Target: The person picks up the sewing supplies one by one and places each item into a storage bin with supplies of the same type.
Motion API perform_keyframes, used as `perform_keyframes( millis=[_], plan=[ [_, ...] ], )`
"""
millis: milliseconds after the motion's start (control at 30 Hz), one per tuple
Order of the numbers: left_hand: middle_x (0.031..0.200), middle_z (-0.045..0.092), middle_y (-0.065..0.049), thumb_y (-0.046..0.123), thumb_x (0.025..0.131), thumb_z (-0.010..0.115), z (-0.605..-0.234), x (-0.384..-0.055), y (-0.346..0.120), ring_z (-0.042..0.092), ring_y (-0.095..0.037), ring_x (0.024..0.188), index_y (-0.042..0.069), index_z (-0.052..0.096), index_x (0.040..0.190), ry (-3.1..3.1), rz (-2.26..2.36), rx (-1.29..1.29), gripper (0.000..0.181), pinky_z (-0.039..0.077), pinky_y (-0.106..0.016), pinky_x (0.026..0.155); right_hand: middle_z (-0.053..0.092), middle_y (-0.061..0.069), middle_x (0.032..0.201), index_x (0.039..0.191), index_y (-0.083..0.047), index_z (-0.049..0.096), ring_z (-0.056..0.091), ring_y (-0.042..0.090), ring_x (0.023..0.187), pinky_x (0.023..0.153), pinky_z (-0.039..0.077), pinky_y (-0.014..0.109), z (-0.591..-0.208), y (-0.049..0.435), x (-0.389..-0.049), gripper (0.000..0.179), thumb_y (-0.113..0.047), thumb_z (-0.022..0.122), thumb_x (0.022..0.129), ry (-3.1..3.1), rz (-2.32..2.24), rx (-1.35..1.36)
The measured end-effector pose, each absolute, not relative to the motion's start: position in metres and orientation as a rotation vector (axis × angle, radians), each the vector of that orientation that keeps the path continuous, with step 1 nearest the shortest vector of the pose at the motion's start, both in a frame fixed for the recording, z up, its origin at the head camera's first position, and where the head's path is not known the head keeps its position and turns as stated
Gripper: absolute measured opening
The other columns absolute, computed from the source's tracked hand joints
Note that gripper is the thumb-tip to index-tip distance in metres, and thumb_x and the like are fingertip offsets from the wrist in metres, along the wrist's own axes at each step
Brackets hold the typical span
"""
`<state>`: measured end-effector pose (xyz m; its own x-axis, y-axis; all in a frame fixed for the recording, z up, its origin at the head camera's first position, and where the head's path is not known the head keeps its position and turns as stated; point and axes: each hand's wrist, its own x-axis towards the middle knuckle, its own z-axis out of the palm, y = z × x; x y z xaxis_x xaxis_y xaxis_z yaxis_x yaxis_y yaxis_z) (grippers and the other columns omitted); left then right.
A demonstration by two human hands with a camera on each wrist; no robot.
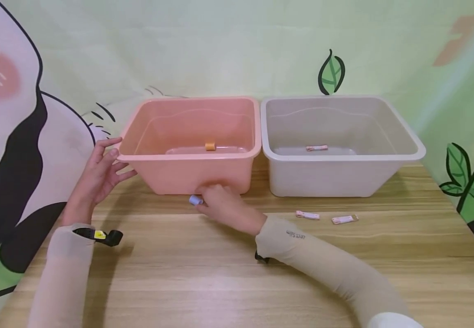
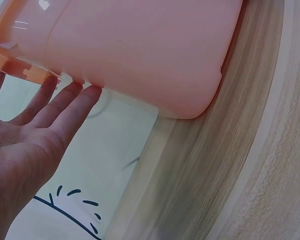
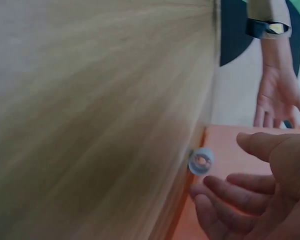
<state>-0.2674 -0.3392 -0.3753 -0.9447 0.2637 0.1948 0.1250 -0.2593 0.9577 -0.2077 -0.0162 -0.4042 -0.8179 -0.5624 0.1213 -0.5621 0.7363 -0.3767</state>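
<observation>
Wood-grain table (image 1: 171,278): pale pink plastic bin (image 1: 192,175) and light grey plastic bin (image 1: 327,177) are set side by side nr the far edge, pink to the left, rims close together.

L hand (image 1: 103,171) is held at the pink bin's left end, nr its front L corner. Fingers are extended + spread, tips laid against the bin's side under the rim; nothing gripped.

R hand (image 1: 226,207) is reached low in front of the pink bin, just off the base of its front wall. Thumb + fingers are parted, fingers loosely bent, nothing pinched. Small light-blue cylinder (image 1: 196,200) is located on the table just beyond the fingertips, close to the bin's front wall; contact w/ hand can't be confirmed.

Small orange cylinder (image 1: 210,146) is seen on the pink bin's floor, R of ctr. Pink-and-white folded strip (image 1: 316,147) is seen on the grey bin's floor. Two more such strips (image 1: 307,215) are laid on the table in front of the grey bin, a short gap btwn them.

Wall behind is covered by a green cartoon-print backdrop (image 1: 220,50).
</observation>
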Motion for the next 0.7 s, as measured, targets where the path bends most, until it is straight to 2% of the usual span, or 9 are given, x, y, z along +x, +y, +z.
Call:
perform_keyframes(
  millis=[133, 233, 533, 700],
  plan=[
    [0.155, 0.037, -0.012, 0.017, 0.109, 0.046, -0.377, -0.268, -0.339, 0.068, -0.021, 0.117, 0.016, 0.038, 0.144, 1.846, 2.380, 0.492, 0.036, 0.059, -0.043, 0.086, 0.058, -0.004, 0.084, 0.097, -0.017, 0.064, 0.056, 0.013, 0.073, 0.057, 0.047, 0.029, -0.410, -0.028, -0.209, 0.022, -0.040, 0.068, 0.098, 2.972, -0.441, -0.841],
    [0.155, 0.037, -0.013, 0.017, 0.109, 0.046, -0.376, -0.269, -0.339, 0.068, -0.022, 0.117, 0.017, 0.038, 0.143, 1.838, 2.382, 0.499, 0.035, 0.058, -0.043, 0.086, 0.057, -0.004, 0.082, 0.095, -0.018, 0.063, 0.057, 0.014, 0.072, 0.053, 0.046, 0.031, -0.413, -0.034, -0.210, 0.022, -0.040, 0.067, 0.098, 3.001, -0.378, -0.822],
    [0.152, 0.039, -0.012, 0.017, 0.109, 0.047, -0.374, -0.270, -0.339, 0.068, -0.022, 0.116, 0.018, 0.039, 0.141, 1.827, 2.393, 0.495, 0.033, 0.059, -0.042, 0.086, 0.060, -0.005, 0.091, 0.104, -0.017, 0.070, 0.057, 0.013, 0.072, 0.052, 0.046, 0.028, -0.417, -0.038, -0.211, 0.016, -0.032, 0.066, 0.099, 3.029, -0.243, -0.915],
    [0.152, 0.039, -0.011, 0.019, 0.109, 0.048, -0.377, -0.269, -0.339, 0.068, -0.022, 0.116, 0.018, 0.040, 0.140, 1.822, 2.397, 0.480, 0.033, 0.060, -0.041, 0.086, 0.058, -0.006, 0.082, 0.091, -0.017, 0.069, 0.055, 0.012, 0.070, 0.056, 0.048, 0.028, -0.417, -0.031, -0.212, 0.013, -0.028, 0.069, 0.098, 2.993, -0.381, -1.004]
  ],
)
